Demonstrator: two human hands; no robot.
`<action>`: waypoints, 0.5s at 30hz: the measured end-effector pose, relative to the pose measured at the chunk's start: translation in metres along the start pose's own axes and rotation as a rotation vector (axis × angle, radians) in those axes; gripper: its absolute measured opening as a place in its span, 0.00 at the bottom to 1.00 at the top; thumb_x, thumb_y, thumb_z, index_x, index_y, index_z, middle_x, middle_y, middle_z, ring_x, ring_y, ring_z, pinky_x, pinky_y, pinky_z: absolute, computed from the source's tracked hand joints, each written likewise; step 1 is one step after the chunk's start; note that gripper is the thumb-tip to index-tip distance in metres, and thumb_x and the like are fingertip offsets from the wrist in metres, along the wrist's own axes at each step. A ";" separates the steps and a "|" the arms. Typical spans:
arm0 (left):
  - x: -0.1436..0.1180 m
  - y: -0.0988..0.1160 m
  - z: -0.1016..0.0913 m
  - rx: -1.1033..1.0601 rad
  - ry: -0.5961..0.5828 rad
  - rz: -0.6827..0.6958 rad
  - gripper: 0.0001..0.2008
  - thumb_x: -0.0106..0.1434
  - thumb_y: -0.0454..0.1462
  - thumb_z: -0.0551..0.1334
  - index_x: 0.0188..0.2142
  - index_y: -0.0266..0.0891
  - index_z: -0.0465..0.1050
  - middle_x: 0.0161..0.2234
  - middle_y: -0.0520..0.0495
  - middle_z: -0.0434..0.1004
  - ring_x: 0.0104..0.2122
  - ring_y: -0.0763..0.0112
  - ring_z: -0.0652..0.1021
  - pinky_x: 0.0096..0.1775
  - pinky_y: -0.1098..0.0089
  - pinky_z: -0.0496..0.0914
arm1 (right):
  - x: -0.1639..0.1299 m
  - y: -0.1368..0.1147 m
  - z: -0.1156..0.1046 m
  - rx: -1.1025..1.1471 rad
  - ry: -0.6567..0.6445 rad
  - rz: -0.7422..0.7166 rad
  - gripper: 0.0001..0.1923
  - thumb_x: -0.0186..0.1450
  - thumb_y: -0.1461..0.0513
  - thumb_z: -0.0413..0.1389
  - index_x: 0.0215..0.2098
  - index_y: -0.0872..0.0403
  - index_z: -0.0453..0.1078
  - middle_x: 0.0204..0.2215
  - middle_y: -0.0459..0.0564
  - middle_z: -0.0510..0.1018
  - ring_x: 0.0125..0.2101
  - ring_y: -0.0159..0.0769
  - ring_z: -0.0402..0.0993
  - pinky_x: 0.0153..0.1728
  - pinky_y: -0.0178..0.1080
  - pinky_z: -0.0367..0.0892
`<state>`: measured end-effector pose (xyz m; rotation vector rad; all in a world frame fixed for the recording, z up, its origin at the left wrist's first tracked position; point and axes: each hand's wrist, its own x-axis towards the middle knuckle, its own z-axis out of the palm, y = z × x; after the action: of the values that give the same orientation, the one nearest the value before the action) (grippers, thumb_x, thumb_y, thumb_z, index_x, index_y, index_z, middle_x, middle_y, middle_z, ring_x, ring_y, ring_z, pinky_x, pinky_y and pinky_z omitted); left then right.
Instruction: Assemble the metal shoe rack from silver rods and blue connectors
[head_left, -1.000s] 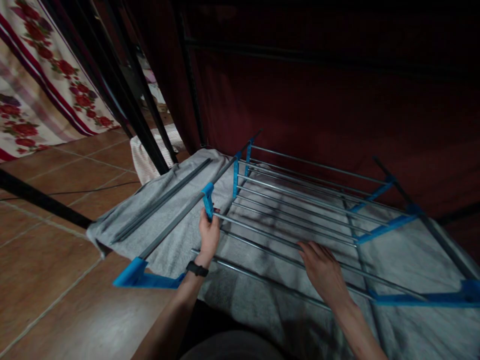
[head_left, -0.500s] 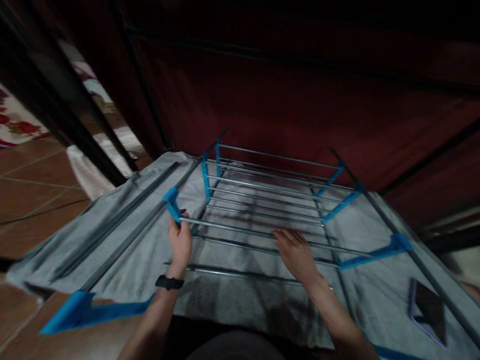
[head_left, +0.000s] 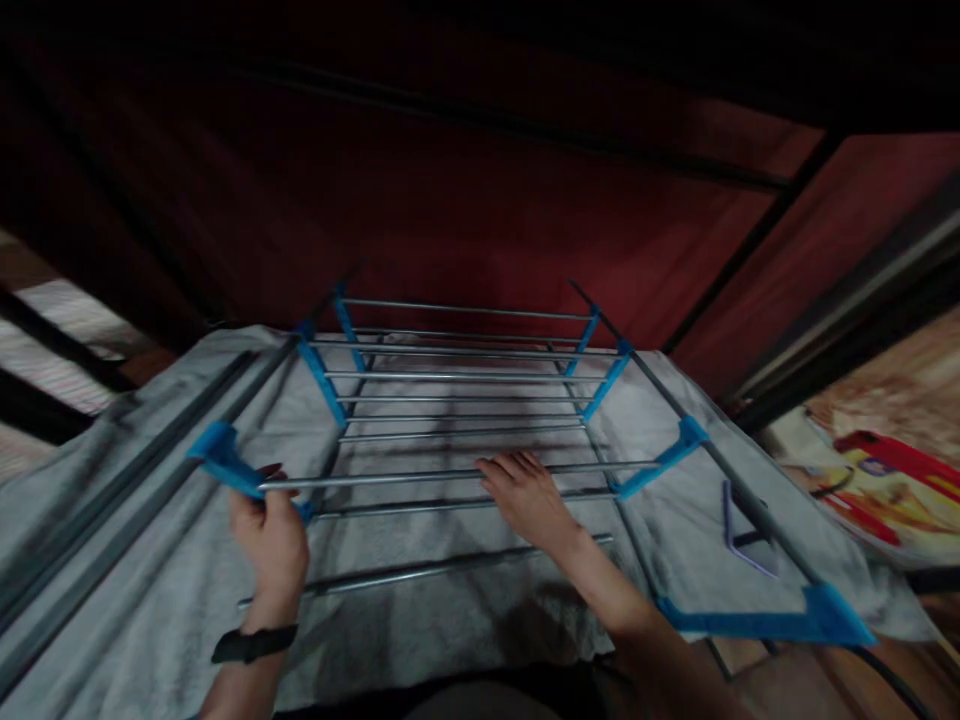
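both hands on drying rack [head_left: 465, 400]: l [head_left: 271, 540] grips blue bracket [head_left: 225, 458], r [head_left: 529, 495] on rods.

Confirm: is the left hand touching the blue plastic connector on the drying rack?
Touching. In the head view the left hand closes its fingers around the blue connector where a grey rail ends; no gap shows between them.

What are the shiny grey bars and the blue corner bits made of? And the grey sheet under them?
The bars look like metal: thin, straight, with pale glints. The blue brackets seem plastic: bright solid colour, chunky moulded shape, dull surface. The grey sheet appears to be soft cloth, since it wrinkles and drapes.
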<state>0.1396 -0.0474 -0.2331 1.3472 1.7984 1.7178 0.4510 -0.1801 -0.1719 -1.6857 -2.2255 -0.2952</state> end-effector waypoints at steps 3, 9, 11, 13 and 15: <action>-0.002 0.000 -0.003 -0.092 0.015 0.016 0.12 0.60 0.45 0.60 0.41 0.44 0.72 0.35 0.52 0.76 0.38 0.64 0.76 0.46 0.59 0.75 | 0.002 -0.004 0.007 -0.002 0.049 -0.051 0.15 0.74 0.65 0.55 0.58 0.51 0.71 0.47 0.51 0.80 0.43 0.40 0.76 0.50 0.44 0.69; -0.009 -0.009 0.000 -0.166 -0.011 -0.010 0.14 0.67 0.45 0.59 0.47 0.41 0.72 0.41 0.44 0.79 0.42 0.61 0.78 0.51 0.60 0.73 | 0.009 -0.008 0.022 -0.003 0.113 -0.134 0.14 0.77 0.64 0.50 0.56 0.53 0.72 0.45 0.53 0.80 0.40 0.41 0.77 0.48 0.45 0.69; -0.011 -0.012 0.000 -0.159 -0.009 0.011 0.14 0.67 0.45 0.59 0.48 0.41 0.71 0.41 0.43 0.79 0.43 0.60 0.78 0.51 0.60 0.73 | 0.009 -0.008 0.024 -0.004 0.119 -0.140 0.13 0.77 0.63 0.50 0.56 0.53 0.72 0.44 0.52 0.80 0.39 0.41 0.77 0.47 0.45 0.69; -0.013 -0.014 0.001 -0.145 -0.004 0.035 0.12 0.67 0.45 0.58 0.46 0.41 0.71 0.41 0.43 0.79 0.43 0.60 0.78 0.49 0.61 0.73 | 0.008 -0.008 0.025 -0.013 0.130 -0.133 0.13 0.77 0.63 0.50 0.55 0.52 0.73 0.43 0.51 0.81 0.38 0.40 0.77 0.45 0.45 0.69; -0.013 -0.014 0.001 -0.132 0.002 0.040 0.10 0.67 0.44 0.58 0.44 0.42 0.70 0.40 0.44 0.78 0.42 0.61 0.78 0.48 0.62 0.73 | 0.008 -0.008 0.026 -0.023 0.137 -0.123 0.13 0.77 0.63 0.49 0.55 0.52 0.73 0.42 0.51 0.81 0.37 0.40 0.77 0.43 0.44 0.69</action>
<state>0.1412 -0.0547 -0.2508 1.3354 1.6377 1.8239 0.4376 -0.1659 -0.1924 -1.4950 -2.2353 -0.4544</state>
